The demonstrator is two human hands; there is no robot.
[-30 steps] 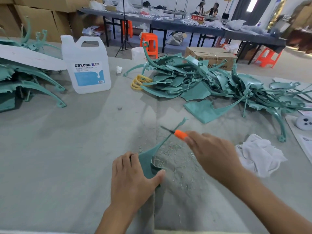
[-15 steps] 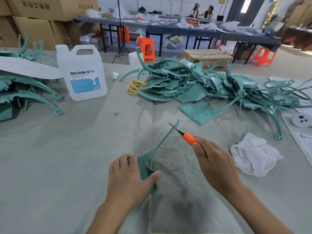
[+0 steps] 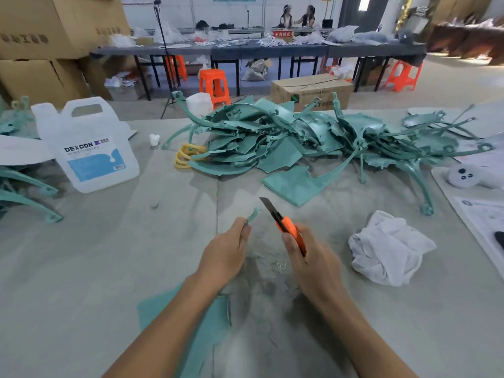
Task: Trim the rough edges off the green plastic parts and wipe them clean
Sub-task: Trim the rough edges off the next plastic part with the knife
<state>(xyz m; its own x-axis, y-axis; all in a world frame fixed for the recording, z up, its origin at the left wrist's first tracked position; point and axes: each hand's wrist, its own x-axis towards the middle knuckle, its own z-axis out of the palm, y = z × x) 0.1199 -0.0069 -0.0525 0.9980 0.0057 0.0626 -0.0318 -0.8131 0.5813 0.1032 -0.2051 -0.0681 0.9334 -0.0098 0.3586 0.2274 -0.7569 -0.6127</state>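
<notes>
My left hand grips a green plastic part by its thin arm, whose tip pokes out above my fingers; the part's flat panel lies under my left forearm near the table's front edge. My right hand grips an orange utility knife, its blade out and pointing up and left, a short gap from the arm's tip. Green shavings lie on the grey table between my hands. A crumpled white cloth sits to the right of my right hand.
A big heap of green parts fills the table's back middle and right. More green parts lie at the left edge. A white DEXCON jug stands back left, yellow rings beside the heap. Papers lie far right.
The green part has been pulled toward me; my left hand moved from pressing its flat panel to gripping its thin arm. The knife came off the arm and now points upward.
</notes>
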